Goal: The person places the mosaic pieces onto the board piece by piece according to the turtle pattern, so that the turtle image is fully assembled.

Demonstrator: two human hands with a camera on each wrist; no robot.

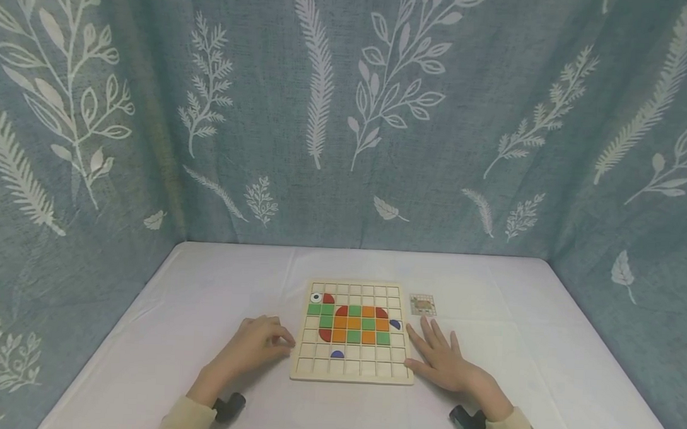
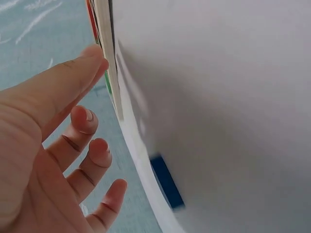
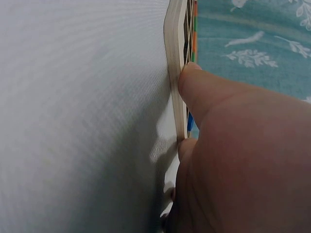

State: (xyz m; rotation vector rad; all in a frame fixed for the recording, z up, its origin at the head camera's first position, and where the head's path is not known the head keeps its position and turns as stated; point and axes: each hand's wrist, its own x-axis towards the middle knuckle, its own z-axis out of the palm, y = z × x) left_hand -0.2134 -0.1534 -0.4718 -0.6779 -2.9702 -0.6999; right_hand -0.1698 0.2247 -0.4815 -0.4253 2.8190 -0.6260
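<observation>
A square wooden grid board [image 1: 351, 378] lies on the table between both hands, with coloured tiles set in its cells. Loosely curled, the left hand [image 1: 259, 344] has its thumb and forefinger tips right at the board's left edge. In the left wrist view its thumb [image 2: 63, 80] overlaps the board's edge, and the other fingers are apart. The right hand [image 1: 443, 363] lies with fingers spread, thumb and forefinger against the board's right edge. Two blue half-round tiles show on the board: one near the bottom [image 1: 337, 354], another on the right [image 1: 395, 324].
A small picture card [image 1: 423, 304] lies just right of the board, beyond the right fingertips. A dark blue block [image 2: 167, 182] sits on the white cloth beneath the left hand. Leaf-patterned curtains [image 1: 335, 113] stand behind and beside the table.
</observation>
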